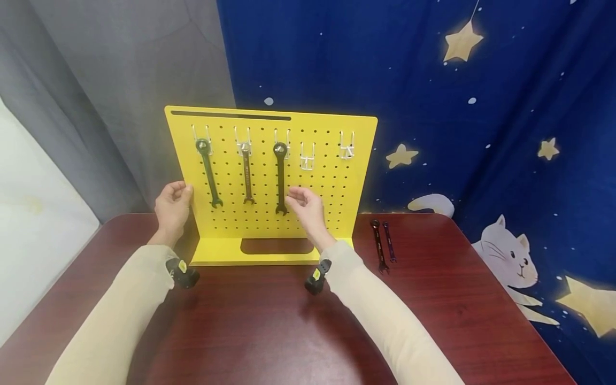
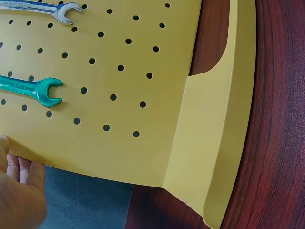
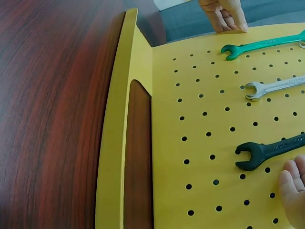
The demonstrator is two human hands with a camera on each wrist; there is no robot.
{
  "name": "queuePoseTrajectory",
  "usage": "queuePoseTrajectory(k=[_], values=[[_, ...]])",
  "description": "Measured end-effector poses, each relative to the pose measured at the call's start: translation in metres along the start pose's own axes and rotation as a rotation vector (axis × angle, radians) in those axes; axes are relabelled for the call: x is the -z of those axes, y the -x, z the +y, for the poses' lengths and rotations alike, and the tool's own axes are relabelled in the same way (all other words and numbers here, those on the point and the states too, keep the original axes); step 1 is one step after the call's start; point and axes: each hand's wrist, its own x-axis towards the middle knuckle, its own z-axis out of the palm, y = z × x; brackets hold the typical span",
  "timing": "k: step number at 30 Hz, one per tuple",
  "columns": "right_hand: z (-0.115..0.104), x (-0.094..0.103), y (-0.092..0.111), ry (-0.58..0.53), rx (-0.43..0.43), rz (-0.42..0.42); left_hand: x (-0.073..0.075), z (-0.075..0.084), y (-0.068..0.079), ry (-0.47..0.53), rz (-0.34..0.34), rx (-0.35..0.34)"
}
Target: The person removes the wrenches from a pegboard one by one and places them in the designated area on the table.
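A yellow pegboard stands upright on the table. My left hand pinches its left edge, thumb on the front face. Three combination wrenches hang from white hooks: a green wrench, a silver wrench and a black wrench. Beside the lower shank of the black one is my right hand, its fingers loosely bent and holding nothing. The right wrist view shows those fingers just next to the black wrench, with a small gap between them.
Two white hooks on the board's right side carry nothing. To the right of the board, a dark wrench and a smaller purple wrench lie on the reddish-brown table. Grey and blue curtains hang behind.
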Motion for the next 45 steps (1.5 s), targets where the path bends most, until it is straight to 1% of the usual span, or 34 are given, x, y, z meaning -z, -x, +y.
queuePoseTrajectory(k=[11, 22, 28, 32, 38, 45], values=[[0.001, -0.007, -0.004, 0.015, -0.013, -0.017, -0.001, 0.002, 0.0, 0.002, -0.01, 0.006], [0.002, -0.015, -0.006, -0.033, -0.017, -0.011, -0.001, 0.002, 0.0, 0.005, -0.004, 0.007], [0.002, -0.019, -0.008, -0.061, -0.027, -0.001, -0.002, 0.002, 0.002, 0.026, 0.004, -0.002], [0.001, -0.021, -0.008, -0.052, -0.033, 0.012, -0.002, 0.002, 0.002, 0.026, 0.004, -0.004], [0.001, -0.021, -0.006, -0.051, -0.058, 0.028, -0.001, 0.002, 0.001, -0.001, 0.002, -0.002], [0.001, -0.018, -0.002, -0.007, -0.019, 0.017, 0.0, 0.001, 0.001, 0.011, 0.006, 0.011]])
